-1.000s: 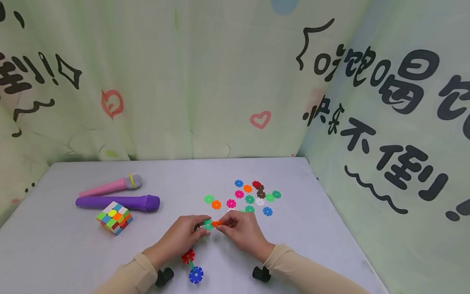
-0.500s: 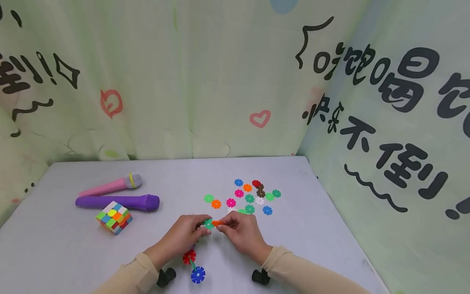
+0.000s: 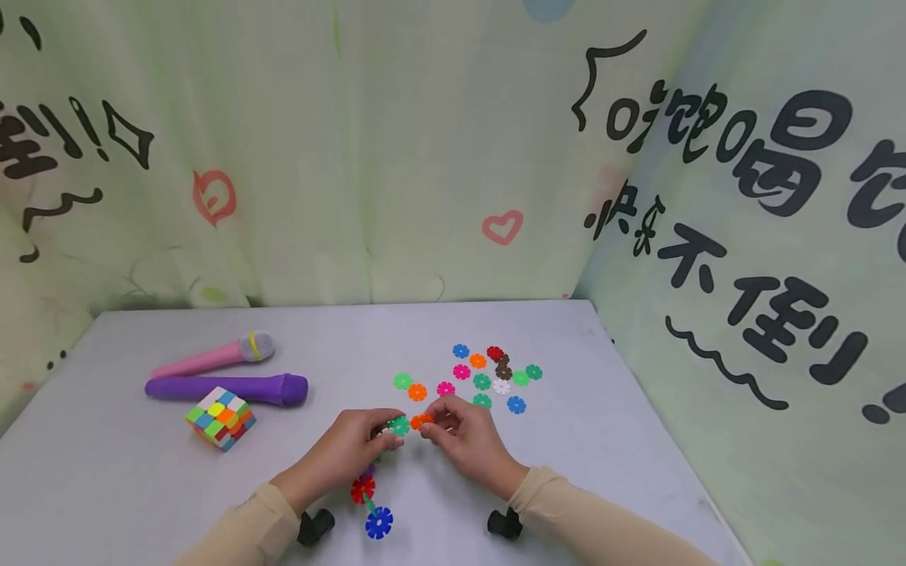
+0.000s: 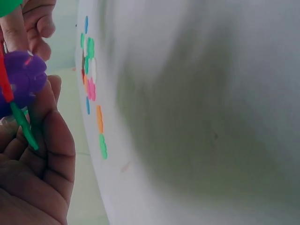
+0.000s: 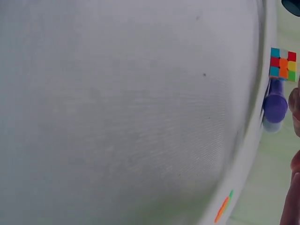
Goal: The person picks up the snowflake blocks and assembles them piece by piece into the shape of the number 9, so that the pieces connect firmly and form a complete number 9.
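Note:
My left hand [image 3: 354, 444] grips a chain of interlocking notched plastic discs above the table. A green disc [image 3: 399, 425] stands out at its fingertips, while a red disc [image 3: 363, 490] and a blue disc [image 3: 378, 523] hang at the chain's lower end. In the left wrist view, a purple disc [image 4: 26, 77] shows beside the curled fingers. My right hand [image 3: 473, 444] pinches an orange disc [image 3: 421, 422] between thumb and fingers, close beside the green one. In the right wrist view only some fingertips show at the right edge.
Several loose coloured discs, among them a blue disc [image 3: 517, 405] and a light green disc [image 3: 403, 381], lie beyond the hands. At left are a pink microphone [image 3: 205, 359], a purple microphone [image 3: 226, 390] and a puzzle cube [image 3: 220, 419]. Curtains stand behind the table [image 3: 602, 487].
The orange disc has shifted slightly up and right with my right fingers, and shows more of its face. My left hand has moved a little up and left with the chain.

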